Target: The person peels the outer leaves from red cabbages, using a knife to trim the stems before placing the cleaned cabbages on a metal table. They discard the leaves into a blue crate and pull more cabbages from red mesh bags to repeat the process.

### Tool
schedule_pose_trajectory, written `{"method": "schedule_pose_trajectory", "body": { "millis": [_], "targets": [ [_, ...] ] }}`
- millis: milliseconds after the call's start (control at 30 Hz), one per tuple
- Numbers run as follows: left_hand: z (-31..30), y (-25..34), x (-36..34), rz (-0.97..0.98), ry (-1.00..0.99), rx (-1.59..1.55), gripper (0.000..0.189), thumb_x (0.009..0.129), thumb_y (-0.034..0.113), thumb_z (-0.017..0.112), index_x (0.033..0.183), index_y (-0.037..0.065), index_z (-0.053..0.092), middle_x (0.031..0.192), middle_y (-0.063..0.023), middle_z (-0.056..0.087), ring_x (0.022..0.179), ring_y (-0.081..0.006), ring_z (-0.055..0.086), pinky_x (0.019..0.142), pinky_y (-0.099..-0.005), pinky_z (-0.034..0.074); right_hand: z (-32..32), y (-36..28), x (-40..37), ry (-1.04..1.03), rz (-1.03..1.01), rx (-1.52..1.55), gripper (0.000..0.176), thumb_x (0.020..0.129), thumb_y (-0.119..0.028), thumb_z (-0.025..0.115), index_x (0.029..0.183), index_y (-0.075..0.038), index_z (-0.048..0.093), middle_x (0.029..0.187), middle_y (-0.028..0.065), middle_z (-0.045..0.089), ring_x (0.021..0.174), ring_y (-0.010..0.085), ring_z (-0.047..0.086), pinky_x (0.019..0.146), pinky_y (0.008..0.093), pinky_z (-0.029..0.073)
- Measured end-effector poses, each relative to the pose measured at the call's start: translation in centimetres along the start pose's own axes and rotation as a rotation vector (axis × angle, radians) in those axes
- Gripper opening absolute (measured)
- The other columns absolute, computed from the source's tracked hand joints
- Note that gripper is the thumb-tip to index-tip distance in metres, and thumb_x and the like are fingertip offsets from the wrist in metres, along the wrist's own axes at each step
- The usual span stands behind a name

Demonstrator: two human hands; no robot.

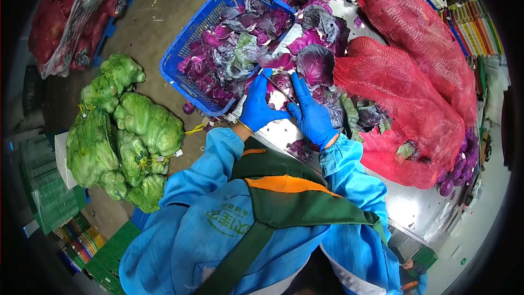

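Both my hands wear blue gloves. My left hand [261, 104] is closed around the left side of a red cabbage [277, 99], whose pale cut base faces me. On the cabbage's other side, my right hand [313, 113] is closed on a knife [285, 94]; its thin blade lies across the cabbage, and its handle is hidden in the glove. Loose purple cabbage leaves [315, 64] lie just beyond my hands on the metal table [274, 133]. A blue basket [173, 57] full of trimmed leaves stands at the left, close to my left hand.
Red mesh sacks [404, 93] cover the table's right side, with purple cabbages [464, 155] at their edge. Green bagged vegetables [147, 123] lie on the floor at left. Another red sack [52, 27] stands at far left. A person [417, 273] shows at lower right.
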State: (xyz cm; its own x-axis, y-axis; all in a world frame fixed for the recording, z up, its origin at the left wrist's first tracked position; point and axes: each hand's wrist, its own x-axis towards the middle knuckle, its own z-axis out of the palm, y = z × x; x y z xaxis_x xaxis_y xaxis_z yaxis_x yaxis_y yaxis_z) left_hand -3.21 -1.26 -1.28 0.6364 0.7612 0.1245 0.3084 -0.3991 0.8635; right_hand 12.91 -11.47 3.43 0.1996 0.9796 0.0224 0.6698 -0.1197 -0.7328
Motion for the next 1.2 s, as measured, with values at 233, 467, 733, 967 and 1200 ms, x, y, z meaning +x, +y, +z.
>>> {"method": "schedule_pose_trajectory", "body": {
  "millis": [233,467,733,967,1200],
  "targets": [
    [-0.4,1.0,0.9,-0.035,-0.04,0.035,0.119,0.049,0.035,0.092,0.144,0.002,0.028,0.144,-0.0202,0.036,0.132,-0.0339,0.038,0.109,-0.0423,0.032,1.1,1.4,1.5,0.071,0.045,-0.092,0.06,0.093,-0.028,0.057,0.147,-0.019,0.032,0.128,0.028,0.053,0.061,0.0359,0.065,0.053,0.0413,0.05],
    [-2.4,0.2,0.2,0.051,-0.145,-0.012,0.124,0.048,0.037,0.092,0.148,0.008,0.025,0.148,-0.0205,0.029,0.139,-0.0366,0.025,0.112,-0.0459,0.026,2.1,5.8,2.8,0.356,0.478,0.409,0.041,0.094,-0.029,0.057,0.12,0.003,0.06,0.093,0.0251,0.068,0.074,0.0311,0.066,0.067,0.0355,0.049],
    [-2.2,-0.2,-0.5,-0.036,-0.116,-0.268,0.111,0.062,0.018,0.088,0.149,0.005,0.021,0.151,-0.0135,0.028,0.137,-0.0241,0.031,0.113,-0.0377,0.027,-3.8,-0.9,2.3,0.138,0.368,-0.073,0.064,0.093,-0.026,0.055,0.148,-0.013,0.024,0.119,0.027,0.056,0.097,0.0397,0.061,0.077,0.043,0.049],
    [-1.6,0.4,-0.3,-0.002,-0.122,-0.099,0.11,0.06,0.027,0.089,0.147,0.005,0.026,0.149,-0.0147,0.031,0.138,-0.0294,0.03,0.113,-0.0405,0.026,-1.4,-1.2,1.6,-0.167,0.072,-0.224,0.069,0.09,-0.023,0.061,0.149,-0.024,0.024,0.124,0.0236,0.055,0.074,0.0389,0.066,0.065,0.0446,0.053],
    [-2.1,1.0,-0.1,0.025,-0.141,-0.089,0.109,0.058,0.027,0.089,0.147,0.008,0.029,0.149,-0.0137,0.032,0.139,-0.0302,0.03,0.113,-0.042,0.026,-0.1,2.3,2.2,0.157,-0.101,0.145,0.049,0.088,-0.026,0.064,0.135,-0.021,0.051,0.112,0.019,0.063,0.086,0.0351,0.066,0.071,0.039,0.054]
  ]
}}
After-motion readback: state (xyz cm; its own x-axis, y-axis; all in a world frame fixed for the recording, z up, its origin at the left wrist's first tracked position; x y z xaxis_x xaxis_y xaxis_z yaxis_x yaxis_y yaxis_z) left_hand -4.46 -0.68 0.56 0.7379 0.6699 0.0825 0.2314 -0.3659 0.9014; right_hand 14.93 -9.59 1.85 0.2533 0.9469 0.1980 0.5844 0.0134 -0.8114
